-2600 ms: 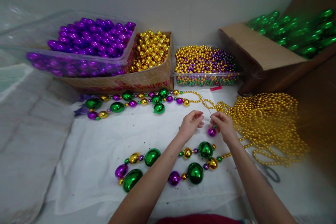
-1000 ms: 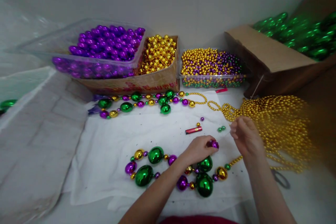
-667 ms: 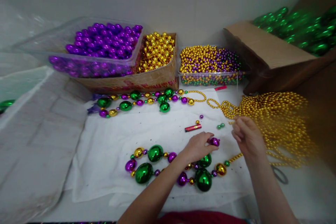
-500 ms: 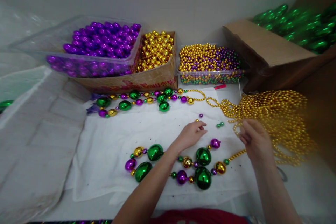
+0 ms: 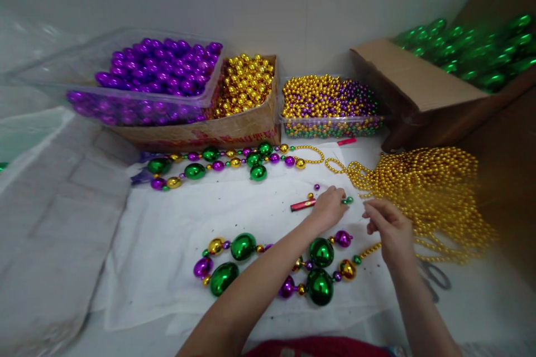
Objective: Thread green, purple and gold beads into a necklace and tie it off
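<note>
A necklace of large green, purple and gold beads (image 5: 320, 286) lies on the white cloth in front of me, partly covered by my left forearm. My left hand (image 5: 331, 207) is low over the cloth, its fingertips closed at a pair of small green beads (image 5: 347, 201). Just left of it lies a red lighter-like tube (image 5: 302, 206), with a small gold bead (image 5: 310, 196) and a small purple bead (image 5: 317, 187) nearby. My right hand (image 5: 389, 228) is pinched, palm inward; the necklace's gold bead string (image 5: 371, 251) runs up to it. Its fingertips' contents are too small to make out.
A finished-looking bead necklace (image 5: 195, 171) lies farther back. Behind stand a tub of purple beads (image 5: 209, 97), a carton of gold beads (image 5: 251, 120) and a tub of small mixed beads (image 5: 330, 121). Gold bead strands (image 5: 439, 189), scissors (image 5: 438, 278) and a large carton (image 5: 422, 81) are right.
My left hand has moved right to the small green beads, and the red tube now shows beside it. My right hand has shifted slightly left, closer to the left one. The view has shifted slightly.
</note>
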A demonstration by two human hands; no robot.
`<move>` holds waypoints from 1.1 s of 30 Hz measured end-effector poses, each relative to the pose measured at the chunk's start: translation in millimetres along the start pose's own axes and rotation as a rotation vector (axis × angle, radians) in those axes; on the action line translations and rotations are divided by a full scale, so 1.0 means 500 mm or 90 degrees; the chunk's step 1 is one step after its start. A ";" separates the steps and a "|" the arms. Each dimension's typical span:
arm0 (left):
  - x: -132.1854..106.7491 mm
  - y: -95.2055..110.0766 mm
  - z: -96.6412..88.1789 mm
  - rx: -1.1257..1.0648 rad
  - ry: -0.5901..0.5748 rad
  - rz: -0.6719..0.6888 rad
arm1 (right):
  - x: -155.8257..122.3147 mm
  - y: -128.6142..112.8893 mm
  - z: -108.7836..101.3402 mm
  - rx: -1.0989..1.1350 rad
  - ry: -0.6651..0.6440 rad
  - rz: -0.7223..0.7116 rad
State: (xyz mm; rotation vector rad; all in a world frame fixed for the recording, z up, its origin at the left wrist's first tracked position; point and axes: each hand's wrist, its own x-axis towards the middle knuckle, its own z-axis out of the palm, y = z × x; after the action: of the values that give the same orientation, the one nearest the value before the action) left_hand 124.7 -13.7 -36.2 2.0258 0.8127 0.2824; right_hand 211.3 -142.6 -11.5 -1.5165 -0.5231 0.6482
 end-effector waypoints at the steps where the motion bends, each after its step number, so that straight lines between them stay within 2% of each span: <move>1: 0.003 0.000 0.006 -0.015 -0.002 -0.002 | 0.000 0.002 -0.002 -0.007 0.007 -0.001; 4: 0.006 -0.012 -0.001 -0.094 0.006 -0.039 | 0.002 0.006 -0.013 -0.028 0.025 -0.004; 8: -0.013 -0.041 -0.057 -0.267 0.011 -0.129 | 0.003 0.013 -0.023 -0.047 -0.015 0.025; 9: -0.022 -0.048 -0.074 -0.352 0.013 -0.149 | 0.001 0.015 -0.022 -0.048 -0.039 0.036; 13: -0.059 -0.074 -0.127 -0.848 0.063 -0.250 | -0.013 0.018 -0.010 -0.100 -0.157 0.064; 14: -0.066 -0.079 -0.134 -0.919 0.079 -0.267 | -0.016 0.019 -0.007 -0.121 -0.187 0.067; 16: -0.075 -0.088 -0.141 -0.948 0.105 -0.277 | -0.020 0.020 -0.003 -0.156 -0.237 0.066; 23: -0.083 -0.098 -0.142 -0.976 0.128 -0.269 | -0.020 0.012 -0.008 -0.216 -0.284 0.054; 28: -0.088 -0.095 -0.144 -0.971 0.132 -0.260 | -0.016 0.016 -0.008 -0.216 -0.255 0.056; 33: -0.093 -0.095 -0.144 -0.960 0.136 -0.245 | -0.015 0.020 -0.004 -0.235 -0.281 0.053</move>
State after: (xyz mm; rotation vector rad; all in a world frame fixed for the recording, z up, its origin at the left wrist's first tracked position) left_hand 33.8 22.3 -29.4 0.4285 0.7148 0.6383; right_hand 206.2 -149.7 -20.9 -1.7525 -0.9595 1.0019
